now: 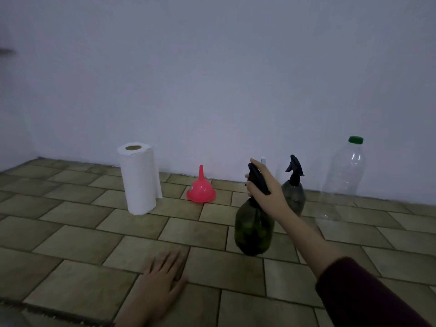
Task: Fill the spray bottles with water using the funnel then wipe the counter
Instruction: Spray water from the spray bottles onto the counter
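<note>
My right hand [267, 187] grips the black trigger head of a dark green spray bottle [254, 228] and holds it lifted and tilted above the tiled counter [94, 237]. A second dark spray bottle [294, 197] stands just behind it, near the wall. A pink funnel [201, 189] sits upside down, spout up, left of the bottles. A large clear plastic bottle [343, 178] with a green cap stands at the right by the wall. A white paper towel roll [139, 178] stands upright at the left. My left hand [162, 282] rests flat on the counter at the front.
The counter is made of beige-brown tiles and meets a plain white wall [212, 79] at the back. Its front edge [47, 313] runs along the bottom left. A white tip of something shows just behind my right hand.
</note>
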